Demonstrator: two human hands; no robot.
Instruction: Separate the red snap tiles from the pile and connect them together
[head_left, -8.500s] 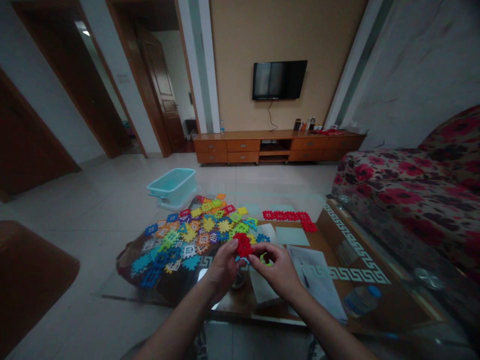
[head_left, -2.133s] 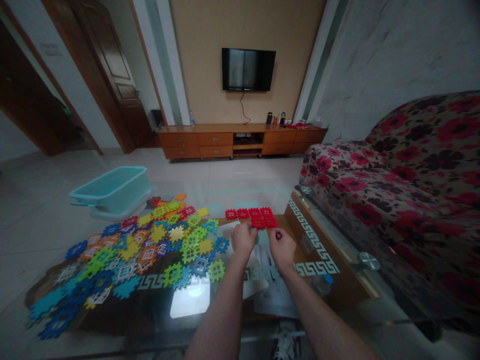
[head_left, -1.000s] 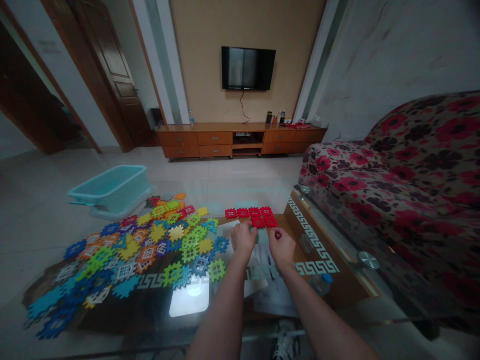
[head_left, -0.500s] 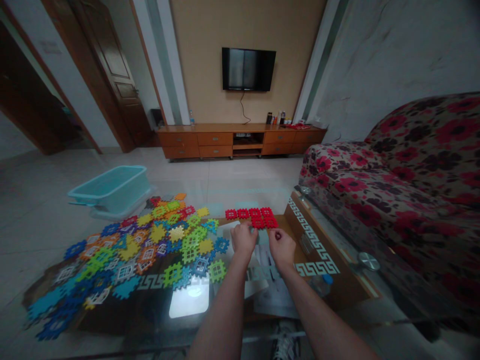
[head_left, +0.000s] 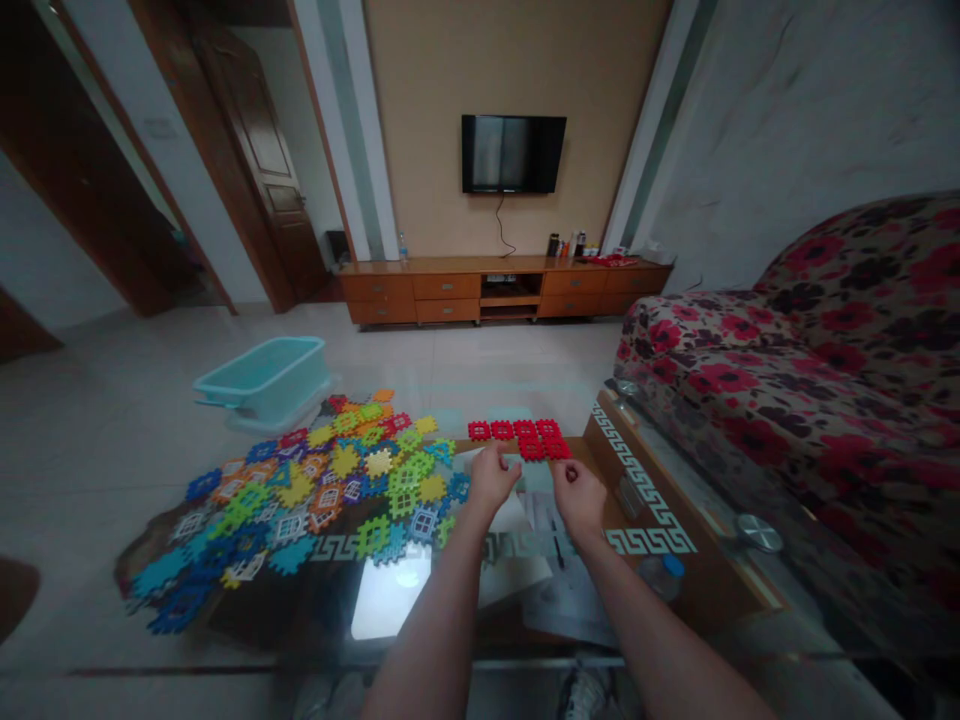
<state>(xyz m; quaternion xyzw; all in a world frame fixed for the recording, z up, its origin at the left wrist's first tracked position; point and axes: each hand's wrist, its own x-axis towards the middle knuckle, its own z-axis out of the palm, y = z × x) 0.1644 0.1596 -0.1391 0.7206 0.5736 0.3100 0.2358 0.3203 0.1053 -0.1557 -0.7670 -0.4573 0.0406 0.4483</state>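
Flat red window-pattern tiles (head_left: 530, 449) with toothed edges lie on the glass table, several in a back row and two more in front at its right end. My left hand (head_left: 493, 478) is just in front of the row, its thumb and forefinger apart and nothing visible between them. Close to the front right red tile, my right hand (head_left: 581, 497) is curled into a loose fist. A dark gap shows inside its fingers, with no piece to be made out. To the left spreads a heap of toothed plastic tiles (head_left: 345, 460) in many colours.
A pale blue tub (head_left: 262, 375) stands on the floor beyond the heap. Papers (head_left: 566, 575), a white box (head_left: 517, 580) and a blue-capped bottle (head_left: 664, 575) show at or under the glass. The flowered sofa (head_left: 720, 370) is at the right.
The view has swung slightly left, so everything sits further right in the picture. My left thumb and forefinger have parted from a closed shape. My right hand stays curled by the red tiles.
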